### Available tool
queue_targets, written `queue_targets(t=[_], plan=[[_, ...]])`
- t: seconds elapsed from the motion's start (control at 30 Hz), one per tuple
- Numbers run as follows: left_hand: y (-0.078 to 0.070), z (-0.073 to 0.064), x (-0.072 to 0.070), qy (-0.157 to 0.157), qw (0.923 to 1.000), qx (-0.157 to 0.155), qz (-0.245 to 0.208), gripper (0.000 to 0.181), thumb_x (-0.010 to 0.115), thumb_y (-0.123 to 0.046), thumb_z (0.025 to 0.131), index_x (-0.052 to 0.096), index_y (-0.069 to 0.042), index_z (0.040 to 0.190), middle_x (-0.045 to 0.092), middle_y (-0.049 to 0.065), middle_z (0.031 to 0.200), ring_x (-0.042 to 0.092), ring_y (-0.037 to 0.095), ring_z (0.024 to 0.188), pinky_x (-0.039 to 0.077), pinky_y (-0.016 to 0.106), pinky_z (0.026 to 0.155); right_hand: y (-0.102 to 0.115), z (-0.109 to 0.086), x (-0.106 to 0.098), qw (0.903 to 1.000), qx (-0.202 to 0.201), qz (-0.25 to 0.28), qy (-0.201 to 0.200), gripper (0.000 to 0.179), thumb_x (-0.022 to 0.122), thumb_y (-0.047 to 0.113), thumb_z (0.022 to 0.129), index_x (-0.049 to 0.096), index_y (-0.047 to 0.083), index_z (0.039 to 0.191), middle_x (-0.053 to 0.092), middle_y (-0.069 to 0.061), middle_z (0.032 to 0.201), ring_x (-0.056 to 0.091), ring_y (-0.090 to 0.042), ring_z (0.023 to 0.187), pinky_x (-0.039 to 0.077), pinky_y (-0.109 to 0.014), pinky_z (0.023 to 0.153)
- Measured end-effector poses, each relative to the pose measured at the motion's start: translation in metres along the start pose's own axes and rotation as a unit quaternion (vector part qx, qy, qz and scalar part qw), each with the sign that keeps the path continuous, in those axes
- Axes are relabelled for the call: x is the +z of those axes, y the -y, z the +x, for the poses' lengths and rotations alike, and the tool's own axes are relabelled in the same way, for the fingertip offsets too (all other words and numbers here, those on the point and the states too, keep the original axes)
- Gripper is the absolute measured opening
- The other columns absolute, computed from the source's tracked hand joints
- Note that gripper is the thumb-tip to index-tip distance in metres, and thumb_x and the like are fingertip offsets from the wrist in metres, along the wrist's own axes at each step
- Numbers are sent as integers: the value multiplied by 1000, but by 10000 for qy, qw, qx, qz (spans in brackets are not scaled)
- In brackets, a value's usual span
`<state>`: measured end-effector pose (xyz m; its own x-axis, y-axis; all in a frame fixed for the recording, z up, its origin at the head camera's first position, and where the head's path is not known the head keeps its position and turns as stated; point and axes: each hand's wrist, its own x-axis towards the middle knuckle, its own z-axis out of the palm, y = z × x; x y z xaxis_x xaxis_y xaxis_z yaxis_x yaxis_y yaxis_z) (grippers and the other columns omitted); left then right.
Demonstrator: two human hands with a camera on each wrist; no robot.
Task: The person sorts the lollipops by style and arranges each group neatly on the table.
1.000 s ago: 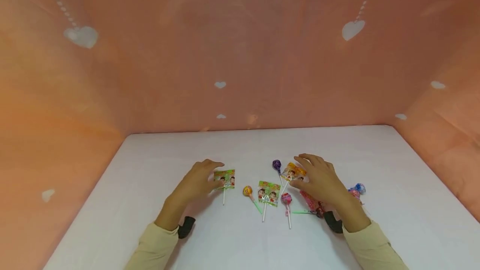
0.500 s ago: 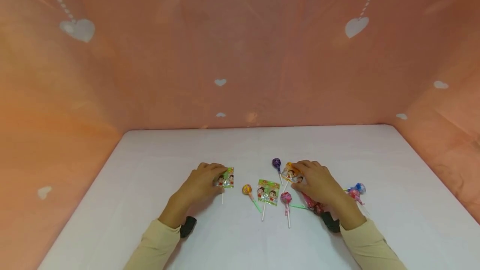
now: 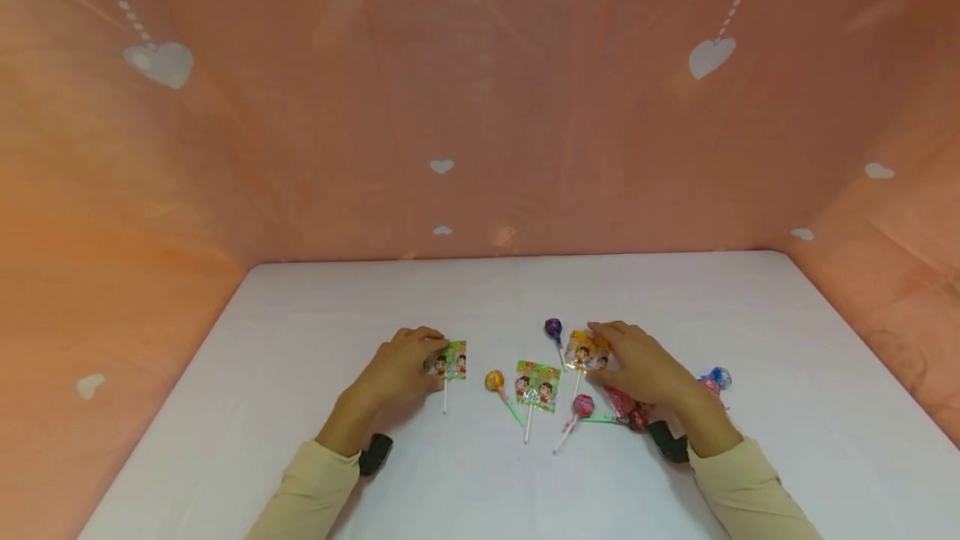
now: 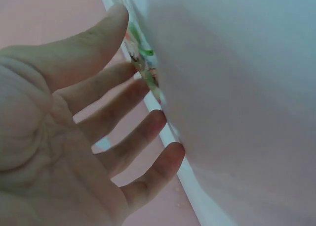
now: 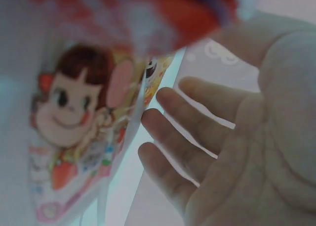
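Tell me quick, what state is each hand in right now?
Left hand: open, fingertips at the leftmost green-wrapped lollipop, no firm grip visible.
Right hand: open, fingers beside the orange-wrapped lollipop.

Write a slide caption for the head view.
Left hand at a green lollipop packet, right hand at an orange one, more lollipops between.
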<state>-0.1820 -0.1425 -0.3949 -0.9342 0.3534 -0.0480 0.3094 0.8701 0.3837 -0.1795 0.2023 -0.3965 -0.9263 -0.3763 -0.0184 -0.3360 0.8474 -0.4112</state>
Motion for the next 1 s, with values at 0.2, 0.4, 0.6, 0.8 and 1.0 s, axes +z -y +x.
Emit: queue_targets(t=[0.2, 0.4, 0.6, 0.8, 1.0], plan=[[0, -2, 9, 7, 9998, -172, -141, 55, 82, -15, 80, 63, -3, 131, 58, 9, 129, 49, 32, 124, 41, 54, 97, -1, -2, 4, 9994, 17, -349, 37, 61, 75, 31, 87, 56, 4, 138, 56, -20, 139, 50, -45, 128, 38, -65, 105], [-2, -3, 5, -39, 9996, -282, 23, 56, 83, -16, 79, 63, -5, 131, 57, 8, 127, 48, 32, 123, 41, 53, 93, 0, -2, 5, 9990, -124, -437, -53, 61, 75, 31, 87, 56, 2, 137, 56, -20, 138, 51, -44, 126, 39, -64, 103], [-5, 0, 0, -56, 9993, -334, 131, 56, 83, -19, 80, 62, -8, 131, 57, 7, 128, 48, 33, 126, 43, 53, 91, 2, 0, 1, 9977, -181, -635, -152, 59, 75, 31, 87, 58, 3, 136, 57, -19, 136, 52, -42, 125, 40, -62, 103], [-6, 2, 0, -111, 9993, -214, 291, 53, 84, -18, 76, 66, -8, 125, 61, 6, 123, 53, 32, 120, 46, 52, 85, 3, -2, 0, 9978, -100, -645, -80, 58, 76, 30, 86, 59, 4, 135, 58, -17, 135, 53, -41, 124, 41, -61, 103], [-5, 2, -1, -253, 9993, -135, 235, 52, 85, -16, 74, 68, -7, 122, 65, 7, 120, 56, 31, 116, 47, 54, 88, 3, -2, -1, 9986, 37, -499, -154, 58, 77, 29, 84, 60, 3, 133, 57, -19, 134, 51, -42, 124, 39, -61, 105]])
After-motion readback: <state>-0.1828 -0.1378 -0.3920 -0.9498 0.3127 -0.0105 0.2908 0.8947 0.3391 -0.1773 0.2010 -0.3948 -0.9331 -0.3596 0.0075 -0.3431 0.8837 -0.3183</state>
